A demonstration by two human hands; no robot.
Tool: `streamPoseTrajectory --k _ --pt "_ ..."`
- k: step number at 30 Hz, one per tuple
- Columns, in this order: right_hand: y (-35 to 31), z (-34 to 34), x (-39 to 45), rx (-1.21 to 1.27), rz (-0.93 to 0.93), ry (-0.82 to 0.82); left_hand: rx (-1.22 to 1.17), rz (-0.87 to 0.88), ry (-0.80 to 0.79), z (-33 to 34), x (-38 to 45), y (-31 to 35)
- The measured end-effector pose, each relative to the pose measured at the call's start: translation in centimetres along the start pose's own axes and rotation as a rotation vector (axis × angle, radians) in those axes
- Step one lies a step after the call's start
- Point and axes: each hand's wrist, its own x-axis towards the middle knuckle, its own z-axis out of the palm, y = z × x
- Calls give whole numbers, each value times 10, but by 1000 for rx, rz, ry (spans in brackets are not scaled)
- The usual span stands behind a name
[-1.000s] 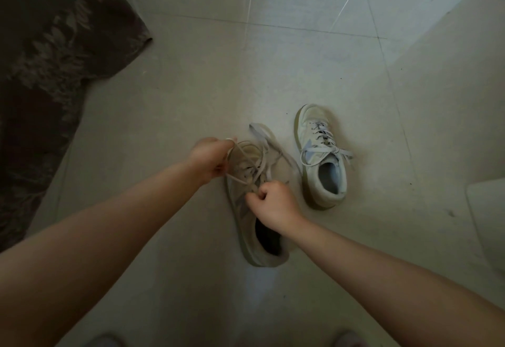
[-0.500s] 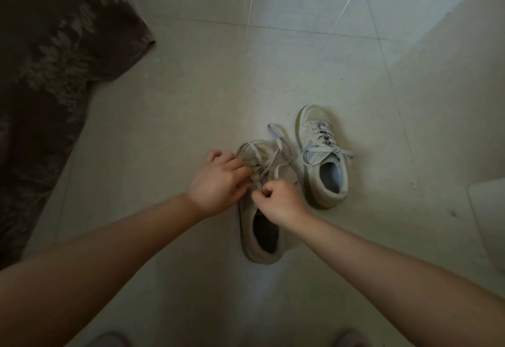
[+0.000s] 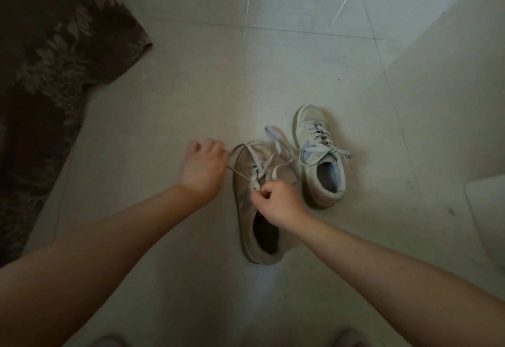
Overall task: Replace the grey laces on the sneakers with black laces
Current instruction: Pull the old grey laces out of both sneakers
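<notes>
On the tiled floor (image 3: 191,86), the near sneaker (image 3: 252,210) lies just left of the second sneaker (image 3: 322,171). The left hand (image 3: 203,167) curls its fingers around a taut grey lace (image 3: 240,175); the right hand (image 3: 278,200) pinches the sneaker's eyelet edge.

Taking the near sneaker (image 3: 254,210) as the landmark: bare tiled floor (image 3: 191,86) lies open ahead of its toe and off to its left, as far as the dark patterned rug (image 3: 49,73). On its right the second sneaker (image 3: 319,160) stands just beside it, leaving only a narrow gap. Loose grey lace (image 3: 273,138) loops across its toe. A pale object (image 3: 489,215) sits well apart, far right.
</notes>
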Motion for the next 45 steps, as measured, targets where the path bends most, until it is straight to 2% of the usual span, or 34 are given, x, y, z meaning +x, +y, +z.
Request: streamPoseTrajectory --k 3,5,8,11,15,17,21,24,26,30,36,39,40,42,45 --pt "2 3 0 -6 2 3 -43 -292 -203 6 -2 -34" --pt "2 4 1 -9 0 0 -64 -336 -211 13 -8 -39" --pt "2 5 2 5 -5 -2 -252 -83 -56 13 -13 -15" --pt "2 5 1 -3 -4 18 -274 175 73 7 -13 10" --pt "0 2 0 -56 -14 9 -244 204 93 8 -5 18" --pt "0 1 0 -49 -16 4 -211 119 72 14 -3 11" --pt "1 0 1 -37 -4 -17 -232 -252 -85 15 -3 -19" --pt "1 2 1 -31 -5 -5 -178 -402 -67 20 -4 -31" --pt "0 3 0 -22 -6 0 -199 -327 -28 21 -4 -27" --pt "1 5 0 -26 -16 21 -230 12 22 18 -6 0" --pt "1 4 -1 -33 -27 50 -186 263 331 11 -2 11" --pt "-1 3 -1 -48 -33 49 -182 329 336 16 -1 14" --pt "-1 3 -1 -48 -36 42 -168 296 302 18 -1 13" --pt "-1 1 -3 -36 -41 30 -157 119 203 20 0 4" --pt "2 0 -8 -32 -55 12 -172 -211 -74 18 2 -24"
